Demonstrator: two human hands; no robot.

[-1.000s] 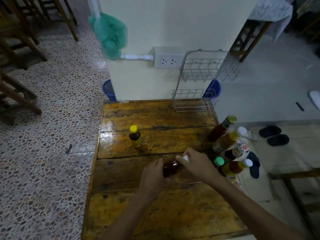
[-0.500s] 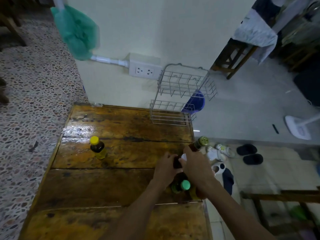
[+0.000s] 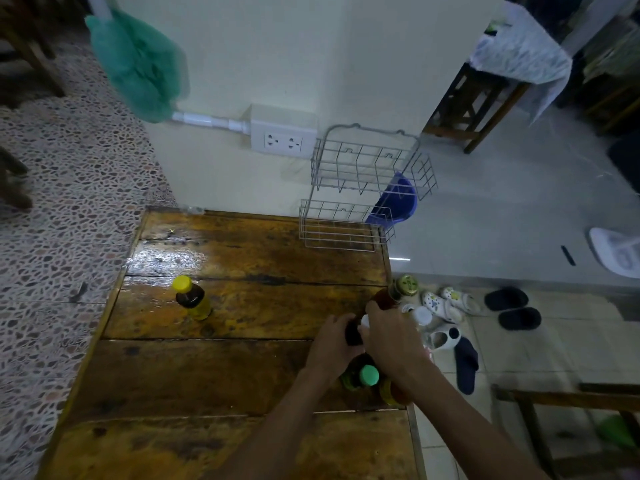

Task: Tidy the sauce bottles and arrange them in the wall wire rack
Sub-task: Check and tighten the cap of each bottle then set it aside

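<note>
Head view: both hands wrapped round dark bottle (image 3: 353, 336) at table (image 3: 214, 368) right edge, well below rack (image 3: 363, 188); left hand (image 3: 332, 344) grips body, right hand (image 3: 391, 341) covers white cap. Green-cap bottle (image 3: 368, 375) just below, gold-cap bottle (image 3: 398, 292) just above, yellow-cap bottle (image 3: 192, 299) far left. Rack empty. Best lifted straight up, clear of neighbours, kept upright into lower tier.

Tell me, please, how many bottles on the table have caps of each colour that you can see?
Yellow cap: 1
Green cap: 1
Gold cap: 1
White cap: 1
Total: 4; the hands hide other bottles' caps.
</note>
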